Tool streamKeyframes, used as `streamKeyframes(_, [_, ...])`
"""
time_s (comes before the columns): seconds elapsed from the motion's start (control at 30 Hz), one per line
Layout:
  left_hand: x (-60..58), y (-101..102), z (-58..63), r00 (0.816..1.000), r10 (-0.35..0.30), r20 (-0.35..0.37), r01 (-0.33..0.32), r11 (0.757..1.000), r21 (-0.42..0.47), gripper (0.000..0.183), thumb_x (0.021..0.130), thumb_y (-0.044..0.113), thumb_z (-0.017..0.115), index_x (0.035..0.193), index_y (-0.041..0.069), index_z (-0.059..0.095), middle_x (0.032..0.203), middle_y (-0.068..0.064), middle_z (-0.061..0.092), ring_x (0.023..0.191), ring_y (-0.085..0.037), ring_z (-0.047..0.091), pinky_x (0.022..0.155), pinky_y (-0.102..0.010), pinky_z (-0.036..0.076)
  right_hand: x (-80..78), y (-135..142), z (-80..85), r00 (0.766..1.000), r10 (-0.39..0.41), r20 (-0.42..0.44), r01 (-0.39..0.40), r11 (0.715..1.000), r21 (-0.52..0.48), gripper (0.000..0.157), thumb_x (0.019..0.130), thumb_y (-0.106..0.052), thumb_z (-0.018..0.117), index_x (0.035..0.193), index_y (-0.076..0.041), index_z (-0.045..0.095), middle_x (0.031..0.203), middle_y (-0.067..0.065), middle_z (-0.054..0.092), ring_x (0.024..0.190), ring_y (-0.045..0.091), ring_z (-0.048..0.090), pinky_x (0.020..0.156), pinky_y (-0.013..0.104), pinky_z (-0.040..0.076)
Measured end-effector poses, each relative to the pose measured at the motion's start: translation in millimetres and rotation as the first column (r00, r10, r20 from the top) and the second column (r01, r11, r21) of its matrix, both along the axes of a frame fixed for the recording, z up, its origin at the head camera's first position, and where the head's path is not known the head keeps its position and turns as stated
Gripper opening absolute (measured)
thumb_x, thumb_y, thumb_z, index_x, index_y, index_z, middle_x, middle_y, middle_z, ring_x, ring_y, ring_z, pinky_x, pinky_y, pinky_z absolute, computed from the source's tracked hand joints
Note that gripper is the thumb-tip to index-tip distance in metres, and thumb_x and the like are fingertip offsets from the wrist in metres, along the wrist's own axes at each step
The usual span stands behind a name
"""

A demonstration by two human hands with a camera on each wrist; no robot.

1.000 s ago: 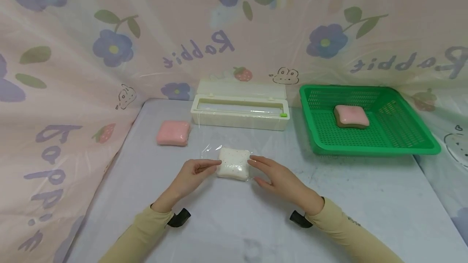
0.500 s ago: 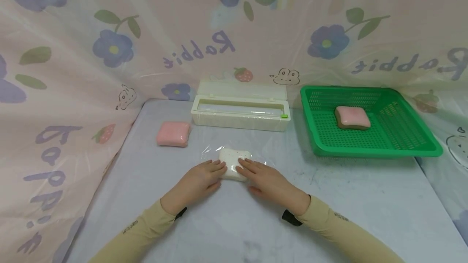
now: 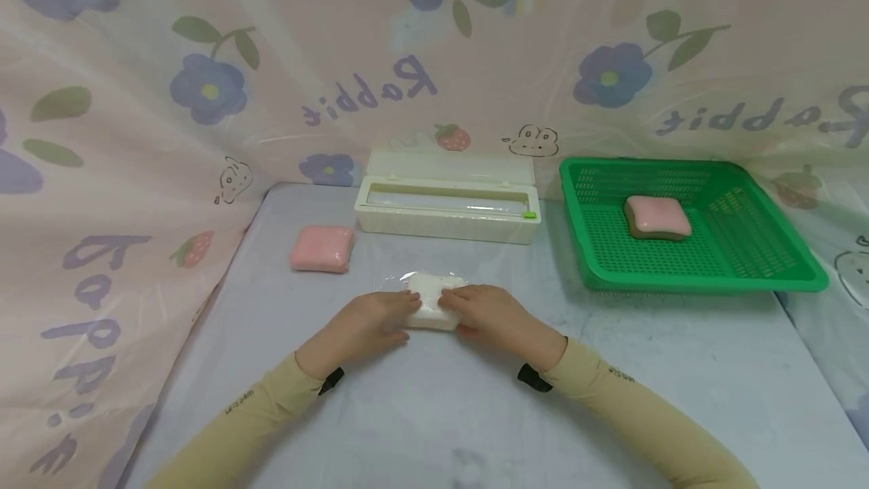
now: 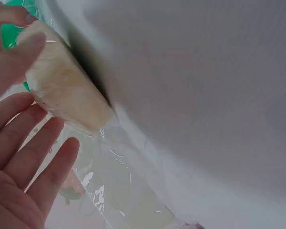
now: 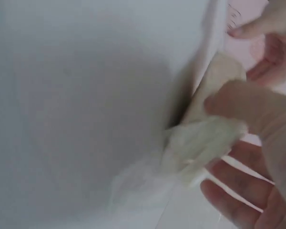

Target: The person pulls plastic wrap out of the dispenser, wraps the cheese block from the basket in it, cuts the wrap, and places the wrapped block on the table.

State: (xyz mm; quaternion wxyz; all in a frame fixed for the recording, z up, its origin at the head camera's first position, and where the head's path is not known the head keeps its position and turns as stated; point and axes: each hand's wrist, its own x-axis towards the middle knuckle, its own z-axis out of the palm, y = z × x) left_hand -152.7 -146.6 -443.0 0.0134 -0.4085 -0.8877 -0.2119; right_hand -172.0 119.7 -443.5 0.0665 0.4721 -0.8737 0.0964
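A white, speckled, bread-like block (image 3: 432,293) lies mid-table on clear cling film (image 4: 102,191). My left hand (image 3: 370,319) is at its left side, fingers fairly straight with the tips at the top edge; in the left wrist view its thumb overlaps the pale side. On the right side, my right hand (image 3: 495,315) pinches the block, fingertips on top and thumb (image 5: 229,102) against the side, where film is bunched. The block's far side is hidden in the head view.
A white cling film dispenser (image 3: 448,225) with a green slider stands behind, lid raised. A pink bread-like block (image 3: 322,249) sits at left. The green basket (image 3: 699,281) at right holds another pink block (image 3: 658,216) with a brown side. Printed cloth (image 3: 285,59) hangs behind.
Both hands have moved inward from the block's edges onto its top and sides. Film at the right has been drawn in against the block, and the right thumb has come to its side.
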Motion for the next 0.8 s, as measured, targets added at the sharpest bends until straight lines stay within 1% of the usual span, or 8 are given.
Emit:
streamKeyframes(0.1, [-9.5, -0.8, 3.3, 0.995, 0.029, 0.096, -0.035, 0.997, 0.068, 0.06, 0.076, 0.019, 0.083, 0.128, 0.003, 0.059, 0.128, -0.005, 0.06, 0.12, -0.018, 0.054, 0.101, -0.033, 0.043, -10.6, 4.6, 2.8, 0.986, -0.03, 0.164, 0.043, 0.996, -0.077, 0.044, 0.077, -0.011, 0.076, 0.118, -0.012, 0.061, 0.113, -0.001, 0.066, 0.096, 0.014, 0.063, 0.081, 0.031, 0.054])
streamKeyframes(0.17, [-17.3, -1.1, 5.0, 0.991, 0.033, 0.13, -0.048, 0.993, 0.108, 0.063, 0.074, 0.021, 0.084, 0.129, 0.004, 0.058, 0.126, -0.004, 0.061, 0.119, -0.017, 0.055, 0.101, -0.032, 0.044, -18.9, 8.3, 5.0, 0.956, -0.036, 0.291, 0.076, 0.989, -0.126, 0.044, 0.079, -0.011, 0.072, 0.121, -0.013, 0.06, 0.115, -0.001, 0.065, 0.099, 0.012, 0.061, 0.083, 0.03, 0.052])
streamKeyframes(0.27, [-30.1, -1.1, 6.6, 0.984, 0.029, 0.174, -0.061, 0.982, 0.178, 0.061, 0.075, 0.017, 0.084, 0.127, 0.004, 0.056, 0.126, -0.006, 0.061, 0.117, -0.019, 0.056, 0.1, -0.033, 0.044, -32.5, 13.2, 7.6, 0.887, 0.0, 0.462, 0.113, 0.97, -0.217, 0.044, 0.082, -0.009, 0.068, 0.125, -0.012, 0.059, 0.118, 0.0, 0.063, 0.105, 0.011, 0.058, 0.089, 0.033, 0.05])
streamKeyframes(0.4, [-49.7, 0.2, 5.8, 0.97, 0.01, 0.244, -0.088, 0.946, 0.311, 0.048, 0.078, 0.004, 0.079, 0.119, 0.002, 0.054, 0.121, -0.011, 0.063, 0.114, -0.022, 0.058, 0.1, -0.034, 0.045, -51.3, 17.0, 6.3, 0.802, 0.053, 0.595, 0.164, 0.939, -0.304, 0.044, 0.085, -0.007, 0.063, 0.128, -0.006, 0.053, 0.122, 0.006, 0.062, 0.111, 0.016, 0.057, 0.094, 0.038, 0.048])
streamKeyframes(0.47, [-59.5, 1.2, 4.6, 0.96, 0.016, 0.281, -0.119, 0.928, 0.352, 0.041, 0.081, 0.003, 0.076, 0.115, 0.004, 0.054, 0.12, -0.01, 0.064, 0.112, -0.022, 0.06, 0.099, -0.033, 0.046, -59.0, 17.8, 4.8, 0.759, 0.046, 0.649, 0.218, 0.922, -0.321, 0.042, 0.087, -0.007, 0.061, 0.127, -0.003, 0.049, 0.123, 0.01, 0.061, 0.112, 0.019, 0.058, 0.095, 0.039, 0.047])
streamKeyframes(0.6, [-75.5, 3.6, 3.0, 0.932, 0.054, 0.359, -0.197, 0.905, 0.377, 0.034, 0.086, 0.011, 0.073, 0.116, 0.005, 0.058, 0.118, -0.007, 0.063, 0.11, -0.021, 0.06, 0.096, -0.029, 0.048, -70.7, 18.9, 0.9, 0.657, 0.006, 0.754, 0.356, 0.879, -0.317, 0.032, 0.093, -0.013, 0.059, 0.12, -0.005, 0.045, 0.111, 0.012, 0.064, 0.102, 0.021, 0.057, 0.086, 0.036, 0.048])
streamKeyframes(0.67, [-82.4, 4.8, 1.5, 0.91, 0.073, 0.408, -0.246, 0.888, 0.389, 0.033, 0.087, 0.013, 0.072, 0.116, 0.003, 0.06, 0.117, -0.008, 0.062, 0.109, -0.022, 0.061, 0.093, -0.028, 0.049, -75.4, 19.5, -0.7, 0.633, -0.024, 0.774, 0.415, 0.854, -0.313, 0.027, 0.094, -0.015, 0.058, 0.118, -0.006, 0.048, 0.11, 0.01, 0.062, 0.1, 0.021, 0.056, 0.084, 0.035, 0.047])
streamKeyframes(0.8, [-95.6, 7.6, -0.5, 0.856, 0.116, 0.504, -0.361, 0.831, 0.423, 0.034, 0.086, 0.015, 0.074, 0.116, 0.001, 0.064, 0.114, -0.01, 0.064, 0.103, -0.023, 0.064, 0.087, -0.027, 0.053, -83.3, 19.2, -1.9, 0.621, -0.067, 0.781, 0.507, 0.794, -0.335, 0.026, 0.096, -0.017, 0.058, 0.118, -0.004, 0.056, 0.117, 0.009, 0.058, 0.105, 0.025, 0.059, 0.087, 0.036, 0.051])
